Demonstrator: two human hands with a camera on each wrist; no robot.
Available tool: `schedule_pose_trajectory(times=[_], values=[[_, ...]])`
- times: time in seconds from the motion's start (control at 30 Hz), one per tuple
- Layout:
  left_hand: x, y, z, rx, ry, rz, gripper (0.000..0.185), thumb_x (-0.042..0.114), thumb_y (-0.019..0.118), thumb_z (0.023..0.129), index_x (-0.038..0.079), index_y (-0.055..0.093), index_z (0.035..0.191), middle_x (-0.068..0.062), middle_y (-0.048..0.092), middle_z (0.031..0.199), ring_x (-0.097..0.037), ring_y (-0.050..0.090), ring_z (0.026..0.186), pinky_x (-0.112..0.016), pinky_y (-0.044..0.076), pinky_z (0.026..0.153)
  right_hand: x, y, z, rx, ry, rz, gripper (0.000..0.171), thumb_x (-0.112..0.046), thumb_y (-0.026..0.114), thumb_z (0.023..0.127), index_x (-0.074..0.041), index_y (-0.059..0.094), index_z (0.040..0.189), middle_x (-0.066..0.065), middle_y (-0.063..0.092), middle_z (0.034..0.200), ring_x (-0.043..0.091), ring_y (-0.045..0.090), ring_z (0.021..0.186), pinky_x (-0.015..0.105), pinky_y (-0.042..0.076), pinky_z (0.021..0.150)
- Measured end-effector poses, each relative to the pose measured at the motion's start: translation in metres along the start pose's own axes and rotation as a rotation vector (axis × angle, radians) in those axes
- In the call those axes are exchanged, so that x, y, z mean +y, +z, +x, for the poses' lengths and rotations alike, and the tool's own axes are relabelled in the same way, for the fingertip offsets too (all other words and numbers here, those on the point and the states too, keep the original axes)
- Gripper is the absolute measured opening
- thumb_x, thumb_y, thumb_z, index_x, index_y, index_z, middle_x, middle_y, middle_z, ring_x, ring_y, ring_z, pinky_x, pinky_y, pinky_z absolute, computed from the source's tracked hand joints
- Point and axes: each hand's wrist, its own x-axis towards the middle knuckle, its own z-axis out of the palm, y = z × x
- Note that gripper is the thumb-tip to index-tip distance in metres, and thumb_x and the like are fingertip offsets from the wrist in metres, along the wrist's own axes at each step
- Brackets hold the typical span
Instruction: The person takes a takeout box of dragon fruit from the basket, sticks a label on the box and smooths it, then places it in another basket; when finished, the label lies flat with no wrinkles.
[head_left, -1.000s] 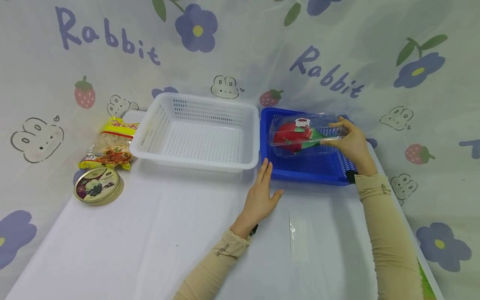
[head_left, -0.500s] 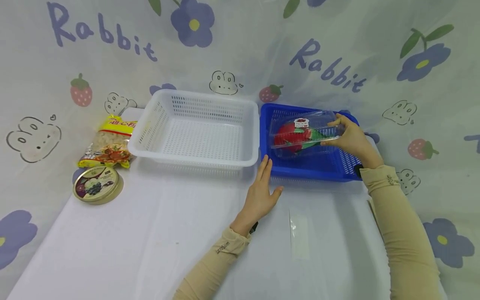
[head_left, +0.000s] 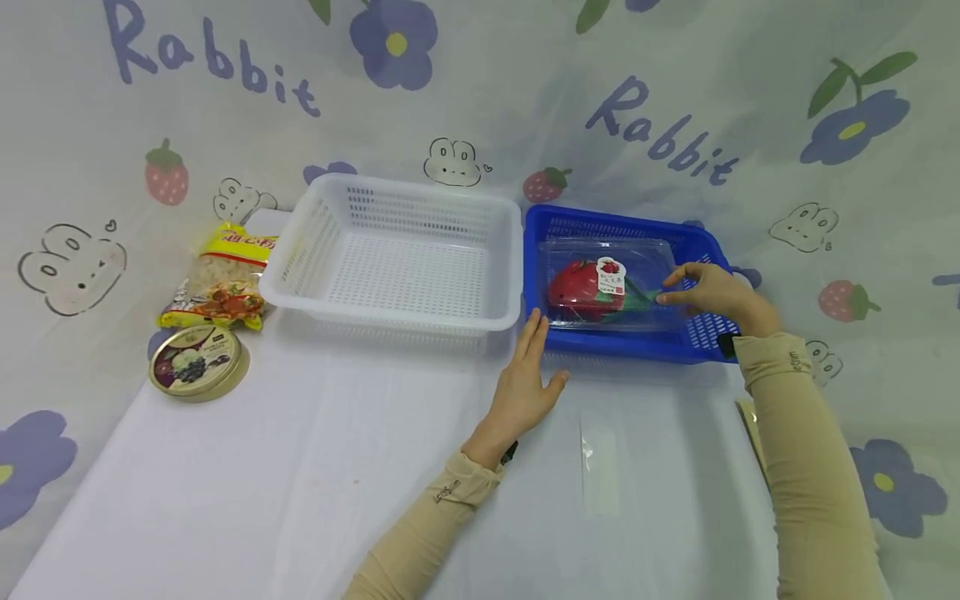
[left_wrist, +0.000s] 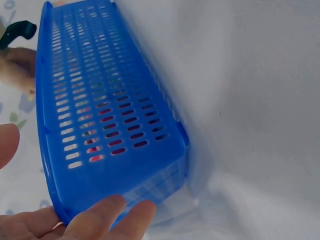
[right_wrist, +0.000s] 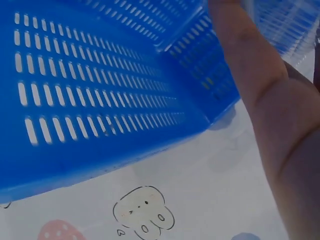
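Observation:
In the blue basket [head_left: 622, 343] lies a clear plastic clamshell box [head_left: 652, 254] with a round white label. A red, strawberry-like item [head_left: 577, 287] with green parts shows through its lid. My right hand [head_left: 716, 293] is over the box's right end, thumb and forefinger a little apart and not visibly gripping it. The right wrist view shows one extended finger [right_wrist: 260, 70] beside the basket's slotted wall. My left hand [head_left: 521, 387] lies with straight fingers against the basket's near left corner; in the left wrist view its fingertips [left_wrist: 137, 215] touch the blue wall.
A white slotted basket [head_left: 405, 321] stands immediately left of the blue one. Farther left are a yellow-topped food bag [head_left: 225, 275] and a round gold tin [head_left: 198, 364]. A clear strip [head_left: 600, 471] lies on the white table [head_left: 315, 500]. A patterned cloth [head_left: 480, 75] hangs behind.
The clamshell box has gone from tilted in my right hand to lying flat in the blue basket. The right thumb and forefinger have drawn closer together. My left hand has stayed put.

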Motion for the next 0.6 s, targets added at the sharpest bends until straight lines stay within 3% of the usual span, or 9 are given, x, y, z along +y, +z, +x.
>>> schedule_pose_trajectory(times=[0.17, 0.3, 0.4, 0.6], values=[[0.001, 0.000, 0.000, -0.005, 0.004, 0.004, 0.080, 0.018, 0.067, 0.091, 0.006, 0.020, 0.154, -0.003, 0.011, 0.165, -0.013, 0.053, 0.061, -0.018, 0.034, 0.050, 0.006, 0.002, 0.006, -0.025, -0.007, -0.039, 0.054, -0.039, 0.065, 0.092, 0.003, 0.047, 0.120, 0.034, 0.032, 0.145, 0.036, 0.068, 0.093, 0.054, 0.050, 0.091], [0.001, 0.000, 0.000, -0.001, 0.012, 0.007, 0.079, 0.018, 0.067, 0.091, 0.005, 0.020, 0.154, -0.004, 0.012, 0.164, -0.022, 0.062, 0.070, -0.019, 0.037, 0.052, 0.006, 0.006, 0.011, -0.056, -0.020, -0.114, 0.049, -0.040, 0.060, 0.095, 0.004, 0.047, 0.110, 0.025, 0.051, 0.110, 0.028, 0.061, 0.084, 0.044, 0.054, 0.079], [0.001, 0.000, 0.001, 0.002, 0.016, 0.010, 0.079, 0.017, 0.067, 0.091, 0.005, 0.020, 0.154, -0.005, 0.012, 0.164, -0.027, 0.066, 0.080, -0.019, 0.039, 0.054, 0.004, 0.011, 0.013, -0.063, -0.009, -0.149, 0.047, -0.043, 0.054, 0.097, 0.003, 0.046, 0.103, 0.010, 0.048, 0.082, 0.023, 0.052, 0.075, 0.038, 0.049, 0.070], [0.000, 0.001, 0.001, 0.006, 0.022, 0.041, 0.080, 0.018, 0.067, 0.091, 0.006, 0.020, 0.154, -0.004, 0.013, 0.164, -0.028, 0.067, 0.100, -0.025, 0.048, 0.063, 0.002, 0.024, 0.012, -0.002, -0.042, -0.288, 0.049, -0.046, 0.041, 0.102, 0.003, 0.045, 0.101, 0.013, 0.047, 0.082, 0.026, 0.048, 0.074, 0.036, 0.040, 0.064]])
